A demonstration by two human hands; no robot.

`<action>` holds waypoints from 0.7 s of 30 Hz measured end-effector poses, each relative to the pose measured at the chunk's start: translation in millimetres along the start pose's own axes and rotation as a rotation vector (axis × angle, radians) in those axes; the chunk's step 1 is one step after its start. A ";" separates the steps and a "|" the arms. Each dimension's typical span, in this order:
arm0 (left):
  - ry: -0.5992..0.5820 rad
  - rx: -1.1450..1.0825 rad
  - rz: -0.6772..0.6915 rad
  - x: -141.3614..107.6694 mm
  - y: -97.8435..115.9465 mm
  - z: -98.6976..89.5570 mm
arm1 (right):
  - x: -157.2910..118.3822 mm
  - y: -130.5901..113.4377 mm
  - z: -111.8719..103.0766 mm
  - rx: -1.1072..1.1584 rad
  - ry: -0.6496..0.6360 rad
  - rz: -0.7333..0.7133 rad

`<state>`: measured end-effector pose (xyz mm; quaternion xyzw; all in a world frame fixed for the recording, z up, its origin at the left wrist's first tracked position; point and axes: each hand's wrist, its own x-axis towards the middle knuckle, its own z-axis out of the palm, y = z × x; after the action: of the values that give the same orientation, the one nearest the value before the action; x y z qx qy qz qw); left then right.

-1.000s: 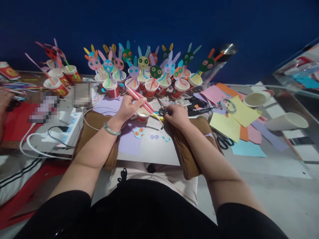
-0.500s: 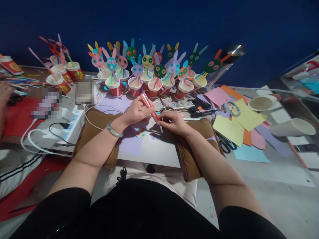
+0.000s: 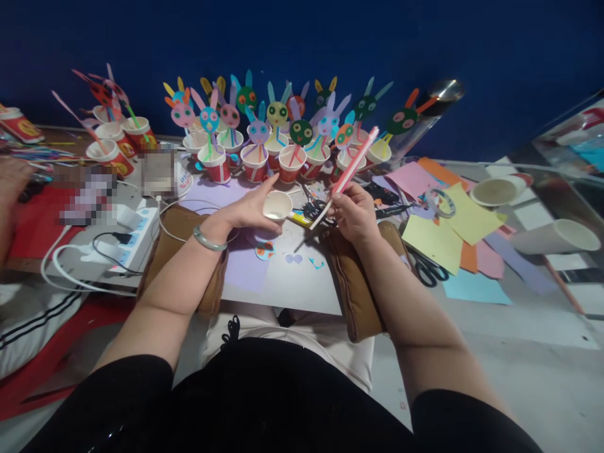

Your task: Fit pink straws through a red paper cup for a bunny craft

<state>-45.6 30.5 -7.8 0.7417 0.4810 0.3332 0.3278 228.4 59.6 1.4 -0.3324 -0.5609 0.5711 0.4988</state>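
Note:
My left hand (image 3: 257, 211) is wrapped round a white-rimmed paper cup (image 3: 277, 206) in the middle of the table. Raised to the right of it, my right hand (image 3: 353, 211) grips a red and white striped stick (image 3: 356, 160) that slants up to the right, with a thin pale end pointing down left. Below the cup lie a small blue paper face (image 3: 265, 251) and purple paper pieces (image 3: 293, 258). Scissors (image 3: 314, 204) rest between the two hands, beside a yellow item.
Several red cups (image 3: 214, 165) with paper bunny faces line the back. Brown cushions (image 3: 368, 296) lie under both forearms. Coloured paper sheets (image 3: 434, 242), black scissors (image 3: 430, 269) and cups are at right; a power strip (image 3: 136, 239) and another person's hand (image 3: 12, 182) at left.
My left hand has let go of the striped stick and taken hold of the cup. My right hand has moved right and up with the stick, which now tilts the other way.

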 end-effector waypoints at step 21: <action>0.274 0.187 0.273 -1.0 39.2 24.8 | -43.4 -2.7 26.6 -0.442 0.205 -0.584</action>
<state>-6.4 12.7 9.7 0.7750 0.4449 0.4261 0.1412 216.2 10.2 0.2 -0.3136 -0.6888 0.2341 0.6102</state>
